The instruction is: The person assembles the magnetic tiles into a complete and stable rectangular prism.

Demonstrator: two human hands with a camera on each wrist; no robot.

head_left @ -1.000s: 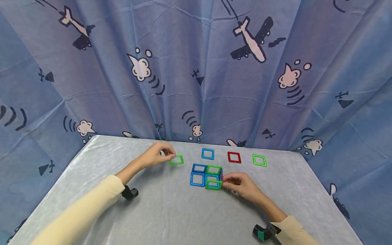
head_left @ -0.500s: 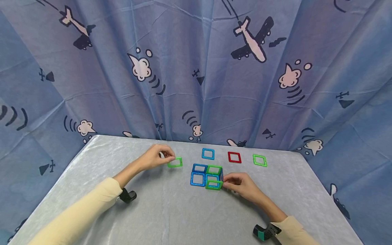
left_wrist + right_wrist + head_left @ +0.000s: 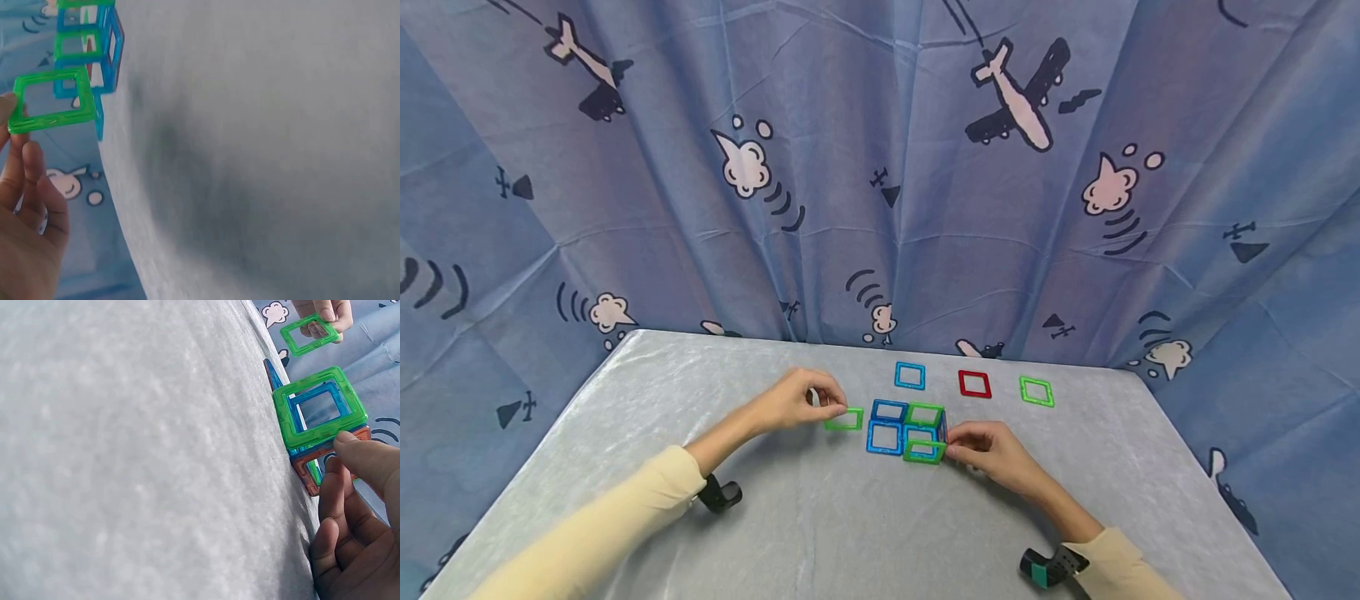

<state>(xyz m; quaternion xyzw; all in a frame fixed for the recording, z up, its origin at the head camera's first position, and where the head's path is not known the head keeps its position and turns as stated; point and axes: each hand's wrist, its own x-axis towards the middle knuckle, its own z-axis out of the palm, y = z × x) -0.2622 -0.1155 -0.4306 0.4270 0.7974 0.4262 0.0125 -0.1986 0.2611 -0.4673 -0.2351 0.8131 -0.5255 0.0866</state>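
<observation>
My left hand (image 3: 802, 398) pinches a green square magnetic tile (image 3: 844, 427) by its edge, left of a small tile structure. In the left wrist view this green tile (image 3: 53, 119) appears in front of the structure. The structure has blue tiles (image 3: 884, 452) on its left and a box shape on its right, with a green tile (image 3: 923, 460) at its front. My right hand (image 3: 996, 458) holds the box's right side between thumb and fingers. A red-orange tile (image 3: 304, 480) shows there in the right wrist view, partly hidden by the fingers.
Behind the structure, a blue tile (image 3: 910, 387), a red tile (image 3: 975, 395) and another green tile (image 3: 1037, 403) lie apart on the grey cloth-covered table (image 3: 805, 533). A blue curtain (image 3: 820, 275) with airplane prints hangs along the table's far edge.
The left hand has drawn the green tile slightly back to the left, then brought it nearer me and rightward, closer to the structure. The right hand keeps its hold, unmoved.
</observation>
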